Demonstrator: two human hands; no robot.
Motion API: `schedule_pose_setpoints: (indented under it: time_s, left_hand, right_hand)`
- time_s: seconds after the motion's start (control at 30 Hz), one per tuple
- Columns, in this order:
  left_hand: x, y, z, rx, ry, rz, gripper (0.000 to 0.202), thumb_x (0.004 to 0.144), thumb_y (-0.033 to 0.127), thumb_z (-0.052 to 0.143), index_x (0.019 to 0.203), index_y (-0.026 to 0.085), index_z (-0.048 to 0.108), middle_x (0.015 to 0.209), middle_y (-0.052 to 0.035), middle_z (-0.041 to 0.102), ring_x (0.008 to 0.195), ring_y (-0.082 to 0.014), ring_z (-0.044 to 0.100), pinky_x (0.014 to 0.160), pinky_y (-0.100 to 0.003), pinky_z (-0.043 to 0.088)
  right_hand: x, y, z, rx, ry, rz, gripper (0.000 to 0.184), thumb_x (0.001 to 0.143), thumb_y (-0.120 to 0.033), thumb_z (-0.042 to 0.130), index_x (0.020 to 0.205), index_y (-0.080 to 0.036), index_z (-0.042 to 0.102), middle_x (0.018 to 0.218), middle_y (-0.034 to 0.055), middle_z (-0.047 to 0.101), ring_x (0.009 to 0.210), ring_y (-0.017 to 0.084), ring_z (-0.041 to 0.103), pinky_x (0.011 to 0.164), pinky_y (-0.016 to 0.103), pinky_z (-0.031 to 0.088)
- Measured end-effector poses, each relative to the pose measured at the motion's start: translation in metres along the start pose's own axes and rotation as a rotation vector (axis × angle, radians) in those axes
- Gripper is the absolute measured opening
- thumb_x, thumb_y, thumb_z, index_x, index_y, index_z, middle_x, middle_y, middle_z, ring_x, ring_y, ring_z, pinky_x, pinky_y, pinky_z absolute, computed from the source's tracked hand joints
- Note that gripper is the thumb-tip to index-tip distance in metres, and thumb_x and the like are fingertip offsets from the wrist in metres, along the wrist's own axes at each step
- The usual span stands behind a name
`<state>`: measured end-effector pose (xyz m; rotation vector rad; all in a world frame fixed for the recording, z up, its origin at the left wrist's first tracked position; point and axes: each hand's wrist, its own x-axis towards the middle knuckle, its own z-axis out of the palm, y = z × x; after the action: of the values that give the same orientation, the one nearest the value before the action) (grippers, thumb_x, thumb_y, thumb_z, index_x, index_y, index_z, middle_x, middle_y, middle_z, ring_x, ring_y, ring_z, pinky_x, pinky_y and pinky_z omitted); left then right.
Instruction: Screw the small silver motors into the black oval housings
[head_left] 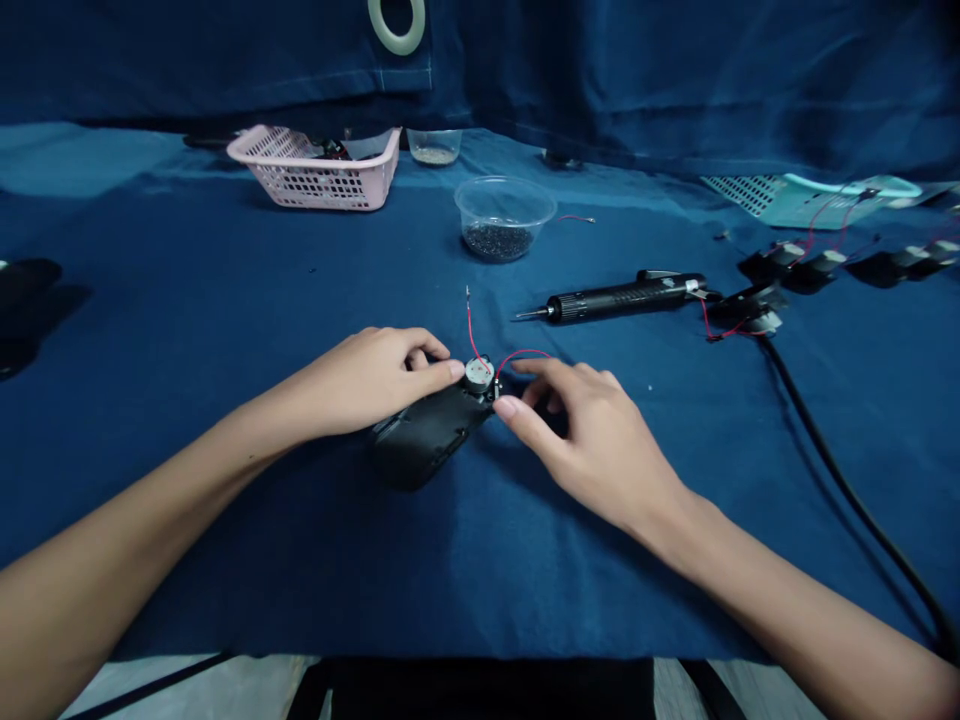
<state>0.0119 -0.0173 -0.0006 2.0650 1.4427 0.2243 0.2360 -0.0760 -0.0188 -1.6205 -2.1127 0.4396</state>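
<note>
A black plastic housing (427,435) lies tilted on the blue cloth in front of me, with a small round silver motor (480,374) at its far end. One red wire (471,328) rises from the motor to a metal tip; another red wire (525,352) curves right behind my right index finger. My left hand (375,380) grips the housing from the left, its thumb at the motor's edge and its other fingers partly hidden. My right hand (592,430) is at the motor's right side, thumb and index finger apart, the thumb tip by a small metal piece (496,388).
Right of centre lies a black electric screwdriver (626,298), its cable (840,470) running along the right. Behind stands a clear tub (504,215) of dark screws. A pink basket (322,180), a turquoise basket (810,203) and several wired motor parts (817,265) are farther off.
</note>
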Motion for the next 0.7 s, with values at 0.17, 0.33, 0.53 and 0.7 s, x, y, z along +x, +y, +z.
schedule_pose_setpoints:
  time_s: [0.17,0.33,0.53,0.7]
  left_hand:
    - [-0.007,0.01,0.006,-0.037,-0.036,-0.013,0.043,0.083,0.06,0.063,0.114,0.032,0.067,0.096,0.0022,0.068,0.084,-0.0183,0.062,0.068,-0.028,0.042]
    - [-0.014,0.012,0.01,-0.151,-0.052,0.024,0.041,0.084,0.058,0.064,0.115,0.032,0.061,0.102,0.002,0.065,0.091,-0.0187,0.061,0.072,-0.028,0.043]
    - [-0.015,0.01,0.018,-0.371,-0.066,0.088,0.033,0.084,0.04,0.069,0.11,0.026,0.053,0.105,0.0009,0.06,0.095,-0.016,0.058,0.079,-0.029,0.046]
    - [-0.009,0.009,0.028,-0.547,0.061,0.145,0.046,0.079,0.031,0.073,0.116,0.022,0.048,0.115,-0.0037,0.054,0.098,-0.0161,0.056,0.085,-0.032,0.049]
  right_hand:
    - [0.003,-0.004,0.005,-0.074,-0.054,0.049,0.054,0.091,-0.062,0.05,0.116,-0.018,0.068,0.095,0.0068,0.069,0.092,0.026,0.058,0.087,0.045,0.042]
    - [0.004,-0.001,0.005,0.009,-0.075,0.035,0.044,0.091,-0.056,0.056,0.115,-0.021,0.067,0.108,0.0077,0.064,0.104,0.027,0.055,0.095,0.048,0.041]
    - [0.002,0.003,0.004,0.209,-0.059,-0.024,0.049,0.086,-0.04,0.068,0.131,-0.024,0.059,0.115,0.0061,0.058,0.11,0.022,0.057,0.103,0.044,0.045]
    - [0.004,0.01,0.011,0.534,-0.014,0.004,0.055,0.084,-0.031,0.07,0.134,-0.022,0.052,0.126,0.0076,0.058,0.104,0.017,0.062,0.095,0.035,0.053]
